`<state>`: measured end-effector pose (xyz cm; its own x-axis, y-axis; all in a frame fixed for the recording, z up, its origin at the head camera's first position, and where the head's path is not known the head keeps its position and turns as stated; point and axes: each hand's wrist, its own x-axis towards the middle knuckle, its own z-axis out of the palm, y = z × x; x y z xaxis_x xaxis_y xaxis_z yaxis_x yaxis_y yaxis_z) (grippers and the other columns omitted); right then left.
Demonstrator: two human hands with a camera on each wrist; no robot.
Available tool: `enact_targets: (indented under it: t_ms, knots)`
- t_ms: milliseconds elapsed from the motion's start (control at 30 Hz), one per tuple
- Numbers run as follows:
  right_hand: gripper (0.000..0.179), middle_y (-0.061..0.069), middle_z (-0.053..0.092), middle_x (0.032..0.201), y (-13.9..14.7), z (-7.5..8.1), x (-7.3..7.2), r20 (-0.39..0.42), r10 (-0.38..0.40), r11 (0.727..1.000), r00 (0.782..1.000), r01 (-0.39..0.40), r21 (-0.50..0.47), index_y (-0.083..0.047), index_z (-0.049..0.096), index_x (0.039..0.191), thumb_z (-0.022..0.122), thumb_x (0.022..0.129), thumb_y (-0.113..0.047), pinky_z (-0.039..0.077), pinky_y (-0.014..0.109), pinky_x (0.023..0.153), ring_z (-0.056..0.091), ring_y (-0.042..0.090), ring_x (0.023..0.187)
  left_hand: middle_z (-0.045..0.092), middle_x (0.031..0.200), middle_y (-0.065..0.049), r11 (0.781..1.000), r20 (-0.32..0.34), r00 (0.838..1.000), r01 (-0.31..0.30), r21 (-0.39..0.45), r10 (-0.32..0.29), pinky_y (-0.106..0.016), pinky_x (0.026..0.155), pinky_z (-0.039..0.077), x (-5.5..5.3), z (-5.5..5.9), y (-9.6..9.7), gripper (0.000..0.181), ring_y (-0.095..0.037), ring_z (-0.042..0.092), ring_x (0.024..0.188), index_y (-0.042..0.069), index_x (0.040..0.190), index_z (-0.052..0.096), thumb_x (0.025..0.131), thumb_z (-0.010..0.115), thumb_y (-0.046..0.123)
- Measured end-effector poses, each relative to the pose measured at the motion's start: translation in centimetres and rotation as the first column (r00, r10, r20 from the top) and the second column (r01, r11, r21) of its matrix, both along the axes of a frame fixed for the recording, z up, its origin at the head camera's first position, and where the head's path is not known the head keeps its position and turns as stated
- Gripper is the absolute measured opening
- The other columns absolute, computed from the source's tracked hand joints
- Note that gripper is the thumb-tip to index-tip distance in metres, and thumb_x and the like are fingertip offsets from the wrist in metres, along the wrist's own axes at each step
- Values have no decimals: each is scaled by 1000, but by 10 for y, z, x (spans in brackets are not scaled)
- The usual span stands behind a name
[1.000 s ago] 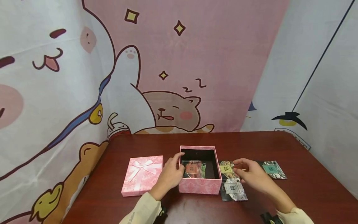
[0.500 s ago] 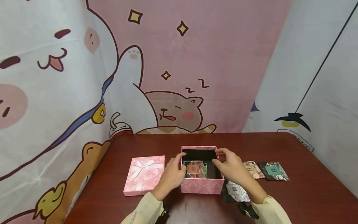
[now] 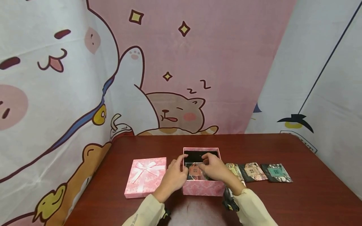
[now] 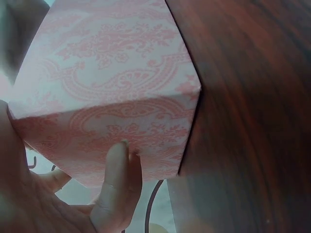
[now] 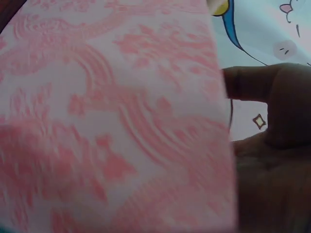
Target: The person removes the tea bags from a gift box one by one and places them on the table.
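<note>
A pink patterned gift box point(image 3: 202, 187) stands lidless on the table. My left hand point(image 3: 173, 177) grips its left wall, with thumb and index finger over the rim. In the left wrist view, other fingers point(image 4: 116, 179) press the outer wall of the box. My right hand point(image 3: 216, 168) reaches over the right wall into the box, thumb and index finger apart. Its thumb tip overlaps the right part of a square dark packet with an orange label point(image 3: 195, 171) lying inside. The right wrist view shows mostly the box's patterned outside point(image 5: 116, 116), with the fingertips hidden behind it.
The pink lid with a ribbon bow point(image 3: 145, 177) lies left of the box. Right of it is a row of flat packets with yellow point(image 3: 234, 171), beige point(image 3: 253, 171) and teal point(image 3: 276, 172) labels. My right forearm covers most of another packet. A cartoon cloth hangs behind the table.
My right hand has gone from the packets on the right, over the box's right wall and into the box. It has left the yellow-labelled and beige-labelled packets in the row. The left hand holds its place.
</note>
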<state>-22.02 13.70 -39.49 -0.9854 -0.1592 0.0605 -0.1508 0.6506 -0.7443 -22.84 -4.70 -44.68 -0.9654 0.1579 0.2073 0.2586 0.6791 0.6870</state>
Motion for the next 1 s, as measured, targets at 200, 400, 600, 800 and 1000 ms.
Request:
enact_targets:
  t_ms: [200,400,600,800,1000]
  knots:
    - [49,16,62,97,-10,-8,-9,85,10,997,996,-16,78,17,54,121,66,87,-17,48,42,75,56,24,80,59,110,-13,1000,-6,1000,5,10,-5,-44,70,46,1,0,0,48,-25,56,90,21,140,52,92,53,19]
    - [35,9,59,79,-14,-17,-12,177,74,996,981,-80,28,11,59,104,66,89,-20,43,32,58,53,20,65,57,105,-9,1000,7,1000,3,11,-3,-40,65,43,1,0,0,48,-21,52,83,22,141,52,93,53,19]
    - [25,4,53,67,-15,-23,-17,196,100,995,976,-101,-3,3,58,90,67,90,-20,35,28,50,44,14,53,54,100,-6,1000,12,1000,7,19,-7,-38,64,42,1,1,0,48,-20,49,80,22,141,51,93,52,18]
    - [34,9,57,76,-14,-26,-21,216,55,998,975,-51,-26,8,58,98,68,90,-24,40,30,55,49,16,60,54,98,-6,1000,-2,1000,14,24,-14,-39,65,42,0,0,0,48,-20,50,81,21,140,52,92,52,17]
    - [47,13,58,92,-14,-25,-22,218,-9,1000,976,13,-16,13,54,115,70,89,-23,47,35,67,57,23,75,55,102,-7,1000,4,1000,11,18,-11,-39,65,43,0,-1,0,49,-20,50,82,23,141,51,92,52,20]
